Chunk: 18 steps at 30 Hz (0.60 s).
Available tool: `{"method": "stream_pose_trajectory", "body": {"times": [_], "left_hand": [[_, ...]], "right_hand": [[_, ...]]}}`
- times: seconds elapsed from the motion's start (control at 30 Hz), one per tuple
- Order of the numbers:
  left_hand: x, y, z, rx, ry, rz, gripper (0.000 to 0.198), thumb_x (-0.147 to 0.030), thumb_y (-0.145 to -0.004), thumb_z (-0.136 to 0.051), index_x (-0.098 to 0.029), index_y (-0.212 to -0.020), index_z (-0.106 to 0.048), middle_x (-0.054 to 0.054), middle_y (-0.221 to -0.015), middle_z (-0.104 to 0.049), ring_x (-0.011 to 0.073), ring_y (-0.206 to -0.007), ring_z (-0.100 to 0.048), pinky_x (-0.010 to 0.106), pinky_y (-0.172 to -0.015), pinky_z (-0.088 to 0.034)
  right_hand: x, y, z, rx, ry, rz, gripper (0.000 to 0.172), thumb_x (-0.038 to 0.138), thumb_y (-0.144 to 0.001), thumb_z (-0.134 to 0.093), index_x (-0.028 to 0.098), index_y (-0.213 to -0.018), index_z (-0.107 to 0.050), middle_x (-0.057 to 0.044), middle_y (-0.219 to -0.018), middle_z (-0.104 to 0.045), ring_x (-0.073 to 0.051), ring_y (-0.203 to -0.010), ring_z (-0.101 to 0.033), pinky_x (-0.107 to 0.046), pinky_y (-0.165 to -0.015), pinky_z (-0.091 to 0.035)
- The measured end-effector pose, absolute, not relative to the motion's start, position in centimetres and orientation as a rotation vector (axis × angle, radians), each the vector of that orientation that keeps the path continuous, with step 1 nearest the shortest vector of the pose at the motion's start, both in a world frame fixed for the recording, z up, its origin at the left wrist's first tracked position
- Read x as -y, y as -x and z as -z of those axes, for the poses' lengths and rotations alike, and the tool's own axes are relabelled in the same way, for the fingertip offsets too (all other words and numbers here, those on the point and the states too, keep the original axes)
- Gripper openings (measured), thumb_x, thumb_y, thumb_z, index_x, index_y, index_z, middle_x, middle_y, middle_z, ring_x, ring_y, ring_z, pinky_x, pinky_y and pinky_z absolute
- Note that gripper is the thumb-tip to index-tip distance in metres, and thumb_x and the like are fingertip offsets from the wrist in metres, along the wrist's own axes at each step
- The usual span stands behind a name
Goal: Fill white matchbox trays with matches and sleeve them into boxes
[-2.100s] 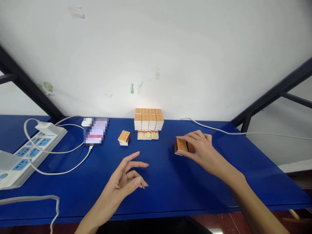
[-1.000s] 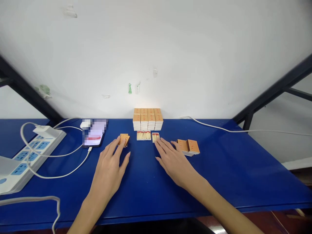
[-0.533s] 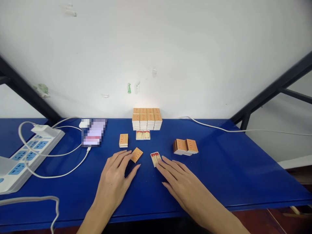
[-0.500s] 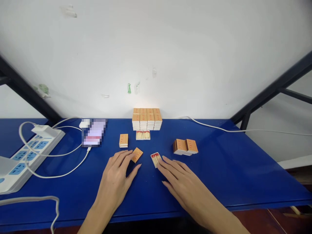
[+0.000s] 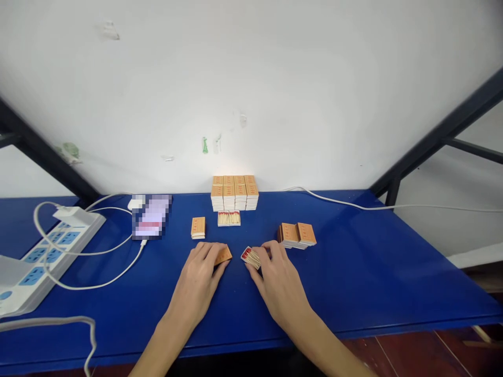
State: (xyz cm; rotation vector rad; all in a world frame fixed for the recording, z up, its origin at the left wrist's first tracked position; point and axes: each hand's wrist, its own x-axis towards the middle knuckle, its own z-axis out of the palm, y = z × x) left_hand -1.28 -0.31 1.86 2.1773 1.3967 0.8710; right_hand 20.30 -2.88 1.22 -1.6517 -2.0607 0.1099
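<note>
My left hand (image 5: pixel 202 275) pinches an orange matchbox sleeve (image 5: pixel 223 255) between thumb and fingers, low over the blue table. To the right, my right hand (image 5: pixel 275 275) grips a matchbox tray (image 5: pixel 250 257) filled with red-tipped matches. The tray is tilted, its red heads towards the left hand. A small gap separates sleeve and tray. Beyond them, two open trays of matches (image 5: pixel 229 219) lie side by side in front of a stacked block of matchboxes (image 5: pixel 234 193). A short stack of orange boxes (image 5: pixel 198 228) stands behind my left hand.
More orange matchboxes (image 5: pixel 297 234) stand behind my right hand. On the left lie a white power strip (image 5: pixel 51 256), a pixelated phone (image 5: pixel 152 215) and looping white cables. Another cable (image 5: pixel 346 203) crosses the back right. A white wall and dark metal frame bars bound the table.
Both hands have closed, the left around the sleeve and the right around the match tray, which has turned. Earlier their fingers were spread, resting on these pieces. The view has shifted slightly.
</note>
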Motion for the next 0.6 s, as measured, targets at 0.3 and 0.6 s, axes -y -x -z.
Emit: {"method": "stream_pose_trajectory", "body": {"times": [0.3, 0.6], "left_hand": [[2.3, 2.6, -3.2, -1.211, -1.851, -0.796, 0.035, -0.048, -0.108, -0.072, -0.042, -0.141, -0.063, -0.001, -0.144, -0.073, 0.0295, -0.131, -0.073, 0.042, -0.101, -0.063], [2.8, 3.1, -4.1, -1.088, -1.755, -0.702, 0.048, -0.048, -0.106, -0.074, -0.049, -0.151, -0.058, -0.003, -0.139, -0.078, 0.0289, -0.129, -0.075, 0.046, -0.11, -0.06]], "right_hand": [[4.8, -23.7, -5.4, 2.069, 1.336, -0.833, 0.032, 0.035, -0.116, -0.056, 0.034, -0.148, -0.063, -0.005, -0.138, -0.067, -0.02, -0.125, -0.071, -0.038, -0.111, -0.06], [4.9, -25.5, -7.2, 2.126, 1.187, -1.1, 0.041, 0.04, -0.117, -0.054, 0.041, -0.158, -0.062, -0.003, -0.145, -0.063, -0.019, -0.131, -0.065, -0.037, -0.117, -0.053]]}}
